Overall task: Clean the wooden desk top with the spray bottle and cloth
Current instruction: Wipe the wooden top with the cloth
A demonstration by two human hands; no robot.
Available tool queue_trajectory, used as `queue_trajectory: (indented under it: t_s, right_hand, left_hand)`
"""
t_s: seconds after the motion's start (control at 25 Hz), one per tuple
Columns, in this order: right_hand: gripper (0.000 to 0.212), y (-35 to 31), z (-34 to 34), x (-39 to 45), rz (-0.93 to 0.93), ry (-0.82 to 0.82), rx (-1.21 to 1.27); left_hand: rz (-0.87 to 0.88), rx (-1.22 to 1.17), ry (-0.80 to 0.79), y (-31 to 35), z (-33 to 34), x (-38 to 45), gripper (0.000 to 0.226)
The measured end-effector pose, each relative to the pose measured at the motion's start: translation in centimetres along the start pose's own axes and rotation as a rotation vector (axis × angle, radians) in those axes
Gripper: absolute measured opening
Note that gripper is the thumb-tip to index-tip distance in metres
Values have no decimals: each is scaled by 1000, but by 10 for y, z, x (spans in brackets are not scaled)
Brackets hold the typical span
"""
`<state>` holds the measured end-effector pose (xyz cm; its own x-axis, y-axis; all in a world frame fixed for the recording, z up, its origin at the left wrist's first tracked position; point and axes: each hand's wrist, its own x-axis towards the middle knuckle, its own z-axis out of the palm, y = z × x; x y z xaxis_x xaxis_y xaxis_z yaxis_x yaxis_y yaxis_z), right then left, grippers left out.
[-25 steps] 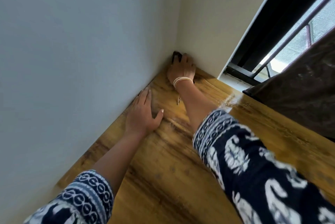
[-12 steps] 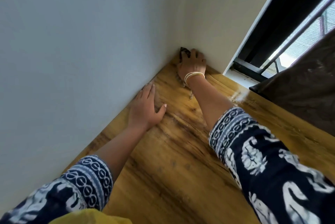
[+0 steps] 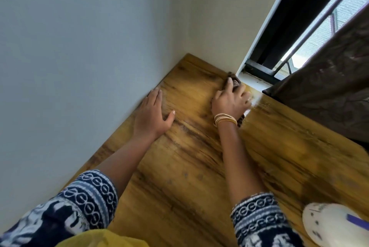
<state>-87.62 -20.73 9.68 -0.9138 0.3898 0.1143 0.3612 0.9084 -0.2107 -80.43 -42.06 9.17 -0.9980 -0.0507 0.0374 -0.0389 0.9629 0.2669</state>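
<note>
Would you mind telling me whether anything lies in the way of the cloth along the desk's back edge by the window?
Nothing visible: the right hand presses the dark cloth on the wooden desk top, and the dark brown curtain hangs just past that edge.

Left hand [image 3: 152, 118]: lying flat on the brown wood-grain counter [image 3: 199, 176], beside the left wall.
Right hand [image 3: 229, 102]: pressing the dark crumpled cloth [image 3: 232, 80] at the counter's far edge, below the window.
White rounded bottle [image 3: 331, 224]: sitting at the near right.

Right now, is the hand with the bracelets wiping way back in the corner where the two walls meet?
No, the right hand presses the cloth on the desk beside the window frame, away from that corner.
</note>
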Motion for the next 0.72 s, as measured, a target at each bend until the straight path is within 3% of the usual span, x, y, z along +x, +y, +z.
queue_trajectory:
  t_s: [0.08,0.16,0.32,0.4,0.44,0.6,0.72]
  right_hand:
    - [56,-5,-1,-9,175,-15,-38]
    - [56,-28,-4,-5,128,-55,-27]
    - [53,-66,6,-23,-644,-165,-35]
    - [53,-50,5,-13,-761,-152,-38]
    - [53,-32,5,-3,-656,-106,-26]
    - [53,45,2,4,65,81,19]
    - [56,31,0,-6,303,75,-13]
  left_hand:
    - [-3,2,2,-1,1,-1,84]
    - [4,7,6,0,1,0,83]
    - [7,15,15,-3,4,2,82]
    - [4,14,9,-2,4,1,83]
    - [10,11,10,-1,3,1,83]
    - [2,7,9,-2,4,1,83]
    - [7,-11,9,-1,5,2,82]
